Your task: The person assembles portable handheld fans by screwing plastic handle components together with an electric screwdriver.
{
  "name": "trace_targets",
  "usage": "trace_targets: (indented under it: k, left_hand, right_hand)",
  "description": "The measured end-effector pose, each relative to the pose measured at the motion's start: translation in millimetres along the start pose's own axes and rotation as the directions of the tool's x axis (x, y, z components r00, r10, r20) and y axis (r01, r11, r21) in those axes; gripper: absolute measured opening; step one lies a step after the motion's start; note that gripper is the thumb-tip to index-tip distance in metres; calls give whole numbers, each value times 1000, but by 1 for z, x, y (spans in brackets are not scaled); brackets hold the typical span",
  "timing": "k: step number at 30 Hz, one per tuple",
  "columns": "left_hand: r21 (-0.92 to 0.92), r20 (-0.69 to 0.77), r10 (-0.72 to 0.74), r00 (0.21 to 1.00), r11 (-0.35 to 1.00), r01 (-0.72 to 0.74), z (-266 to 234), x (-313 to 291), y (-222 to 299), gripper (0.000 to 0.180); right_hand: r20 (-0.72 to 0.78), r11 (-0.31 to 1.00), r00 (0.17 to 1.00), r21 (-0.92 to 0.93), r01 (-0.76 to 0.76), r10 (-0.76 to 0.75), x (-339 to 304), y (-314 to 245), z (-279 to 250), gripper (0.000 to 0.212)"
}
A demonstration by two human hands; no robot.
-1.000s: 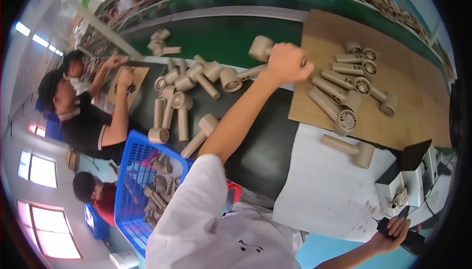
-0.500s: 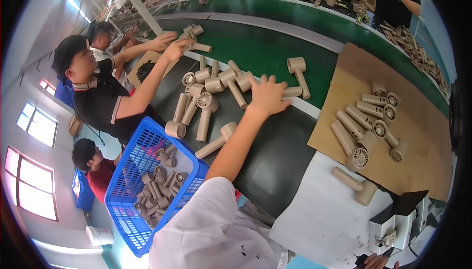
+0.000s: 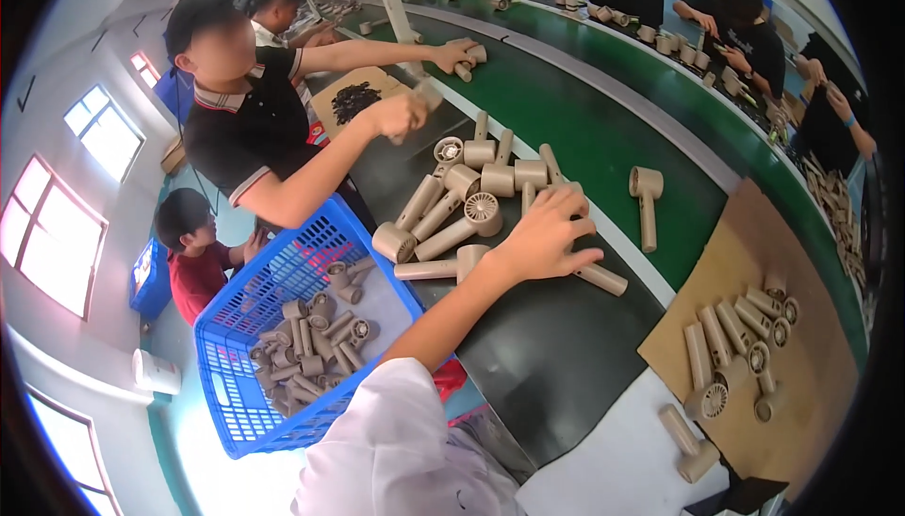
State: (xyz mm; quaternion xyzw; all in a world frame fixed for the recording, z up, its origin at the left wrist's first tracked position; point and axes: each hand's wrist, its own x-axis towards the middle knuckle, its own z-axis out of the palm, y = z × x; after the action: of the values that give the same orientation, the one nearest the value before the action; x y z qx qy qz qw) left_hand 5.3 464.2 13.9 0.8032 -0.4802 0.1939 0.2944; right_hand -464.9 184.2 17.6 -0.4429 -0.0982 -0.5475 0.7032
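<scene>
My left hand [image 3: 551,238] is palm down over the black work surface [image 3: 528,356], fingers curled over a beige handheld-fan housing. Its handle [image 3: 601,278] sticks out below my thumb; its head is hidden under the hand. Beside my fingers lies a loose pile of similar fan housings [image 3: 481,214], some with round slotted grilles showing. A single housing [image 3: 647,207] rests on the green conveyor belt [image 3: 603,139] to the right of my hand. My right hand is out of view.
A blue basket [image 3: 222,393] of housings stands at left. At right, a cardboard sheet [image 3: 674,337] carries several housings; another housing [image 3: 688,445] lies on white paper [image 3: 603,459]. A co-worker in black [image 3: 236,120] reaches over the belt, and others work across it.
My left hand has drawn a fan housing off the belt's edge onto the black surface. My view has shifted; my right hand has left it. The co-worker's hands have moved apart.
</scene>
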Motion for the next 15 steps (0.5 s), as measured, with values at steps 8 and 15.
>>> trace_targets:
  k: [8,15]
  left_hand:
    - [317,-409,-295,864,842,437,-26,-39,25,27]
    - [333,-349,-391,852,798,503,-9,-68,17,28]
  right_hand:
    - [-296,801,955,-573,-177,-1,-4,-20,-9,50]
    - [-239,851,970,-500,-162,44,6,-10,-6,47]
